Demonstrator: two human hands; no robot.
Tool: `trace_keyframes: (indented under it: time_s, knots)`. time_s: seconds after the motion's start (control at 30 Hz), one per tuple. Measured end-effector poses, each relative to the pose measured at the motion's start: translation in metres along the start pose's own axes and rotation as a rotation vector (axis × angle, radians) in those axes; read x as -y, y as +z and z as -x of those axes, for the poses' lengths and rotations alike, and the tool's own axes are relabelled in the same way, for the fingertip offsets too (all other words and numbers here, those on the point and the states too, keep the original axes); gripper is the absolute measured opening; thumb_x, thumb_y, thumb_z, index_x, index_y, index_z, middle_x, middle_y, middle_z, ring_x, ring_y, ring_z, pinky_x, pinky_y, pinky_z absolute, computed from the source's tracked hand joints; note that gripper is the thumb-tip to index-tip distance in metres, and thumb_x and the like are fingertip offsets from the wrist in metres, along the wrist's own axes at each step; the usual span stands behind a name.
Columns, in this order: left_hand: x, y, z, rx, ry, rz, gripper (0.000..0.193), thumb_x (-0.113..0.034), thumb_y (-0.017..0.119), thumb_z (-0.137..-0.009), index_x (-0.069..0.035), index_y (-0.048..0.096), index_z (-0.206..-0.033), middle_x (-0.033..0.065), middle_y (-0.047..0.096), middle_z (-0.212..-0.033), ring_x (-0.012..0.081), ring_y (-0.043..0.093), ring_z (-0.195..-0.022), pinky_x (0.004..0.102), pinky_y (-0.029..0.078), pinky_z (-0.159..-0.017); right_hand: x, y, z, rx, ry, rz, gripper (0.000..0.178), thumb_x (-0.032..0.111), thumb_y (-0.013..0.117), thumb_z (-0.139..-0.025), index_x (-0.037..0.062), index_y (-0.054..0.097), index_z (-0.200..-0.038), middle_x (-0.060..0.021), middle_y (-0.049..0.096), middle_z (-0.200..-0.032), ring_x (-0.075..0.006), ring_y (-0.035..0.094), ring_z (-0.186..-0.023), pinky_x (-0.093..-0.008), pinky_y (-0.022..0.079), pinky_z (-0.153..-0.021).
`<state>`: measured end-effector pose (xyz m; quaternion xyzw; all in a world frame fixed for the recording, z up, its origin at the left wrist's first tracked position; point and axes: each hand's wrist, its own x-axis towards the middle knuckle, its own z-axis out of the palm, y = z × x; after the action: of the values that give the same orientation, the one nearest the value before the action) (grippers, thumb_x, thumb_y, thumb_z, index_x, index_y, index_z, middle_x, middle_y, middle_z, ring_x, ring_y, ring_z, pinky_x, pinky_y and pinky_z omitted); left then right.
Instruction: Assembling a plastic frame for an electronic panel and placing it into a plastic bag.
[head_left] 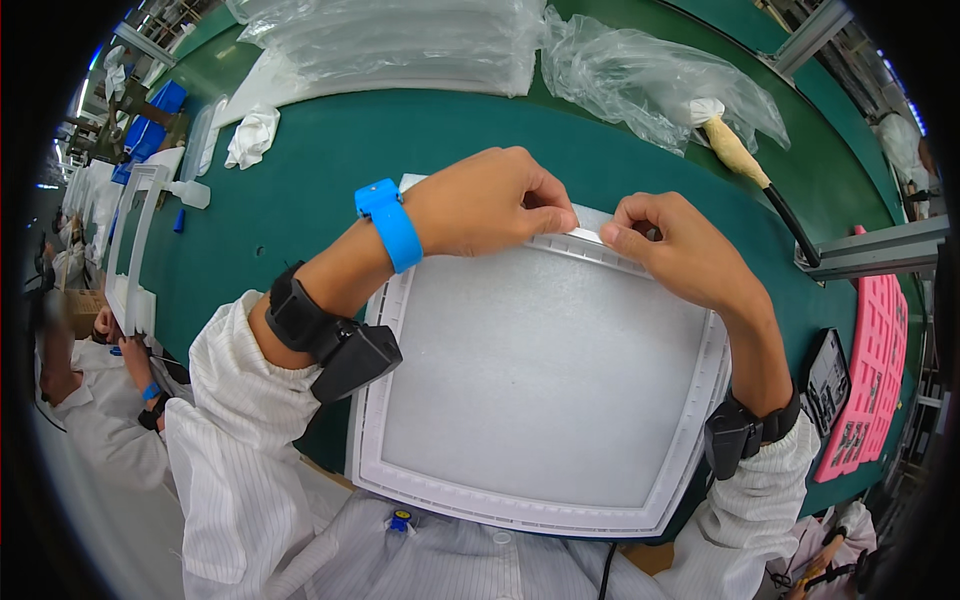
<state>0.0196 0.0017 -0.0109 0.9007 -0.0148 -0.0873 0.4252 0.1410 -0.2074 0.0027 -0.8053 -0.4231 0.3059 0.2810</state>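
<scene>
A white rectangular plastic frame [375, 425] lies in front of me on a pale foam-like sheet, which shows through its opening [540, 380]. My left hand [490, 200], with a blue band at its wrist, is closed at the middle of the frame's far side. Its thumb and forefinger pinch one end of a thin, shiny whitish strip [584, 235]. On the strip's other end, my right hand [680, 245] is closed, thumb and forefinger together. The fingers cover both ends of the strip. Black devices are strapped to both my forearms.
Stacked plastic-wrapped white sheets [400, 45] and a loose clear bag [650, 80] lie at the back of the green table [310, 160]. A wrapped-handled tool [735, 150] leans at right, near a pink tray [868, 380] and black case [826, 380]. Another person holds a white frame [135, 240] at left.
</scene>
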Motion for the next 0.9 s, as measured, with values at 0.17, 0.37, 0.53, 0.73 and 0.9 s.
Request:
trace_keyframes:
  time_s: [0.17, 0.37, 0.53, 0.73, 0.9]
  knots:
    - [-0.011, 0.0, 0.003, -0.045, -0.001, -0.021, 0.027, -0.028, 0.069, -0.094, -0.002, 0.076, -0.099, 0.0098, 0.073, -0.084, 0.0172, 0.062, -0.073, 0.0312, 0.05, -0.068, -0.01, 0.001, 0.0, -0.016, -0.072, -0.032, 0.035, 0.027, 0.064, -0.091, -0.0061, 0.063, -0.08, -0.008, 0.052, -0.064, -0.0164, 0.044, -0.059, -0.0343, 0.038, -0.057]
    - [-0.009, 0.008, -0.002, -0.117, 0.014, -0.015, 0.026, -0.026, 0.071, -0.09, -0.001, 0.076, -0.091, 0.0116, 0.071, -0.076, 0.0192, 0.059, -0.064, 0.0335, 0.046, -0.061, 0.002, 0.0, 0.001, 0.0, -0.017, -0.044, 0.038, 0.03, 0.066, -0.09, -0.0062, 0.064, -0.078, -0.0069, 0.053, -0.062, -0.015, 0.046, -0.058, -0.0328, 0.039, -0.056]
    - [-0.014, 0.01, -0.004, -0.093, -0.056, -0.079, 0.029, -0.027, 0.073, -0.087, 0.002, 0.074, -0.085, 0.0162, 0.069, -0.071, 0.0255, 0.062, -0.063, 0.035, 0.05, -0.063, 0.002, 0.002, -0.001, -0.003, 0.009, -0.037, 0.04, 0.032, 0.068, -0.089, -0.0061, 0.065, -0.077, -0.0069, 0.053, -0.06, -0.0153, 0.046, -0.057, -0.0334, 0.039, -0.055]
    - [-0.018, 0.01, -0.006, -0.073, -0.078, -0.114, 0.024, -0.021, 0.071, -0.087, 0.002, 0.073, -0.083, 0.0169, 0.07, -0.075, 0.0285, 0.065, -0.065, 0.0361, 0.051, -0.064, 0.007, 0.006, 0.001, -0.053, 0.042, -0.001, 0.038, 0.031, 0.069, -0.089, -0.0062, 0.067, -0.08, -0.0108, 0.055, -0.061, -0.0193, 0.049, -0.058, -0.0365, 0.041, -0.058]
    - [-0.015, 0.013, -0.008, -0.106, -0.04, -0.112, 0.018, -0.015, 0.067, -0.084, 0.002, 0.073, -0.084, 0.0168, 0.071, -0.077, 0.0292, 0.067, -0.067, 0.036, 0.052, -0.065, 0.014, 0.008, 0.002, -0.101, 0.054, 0.087, 0.035, 0.028, 0.069, -0.088, -0.0063, 0.067, -0.081, -0.0136, 0.056, -0.062, -0.0226, 0.05, -0.058, -0.0382, 0.042, -0.059]
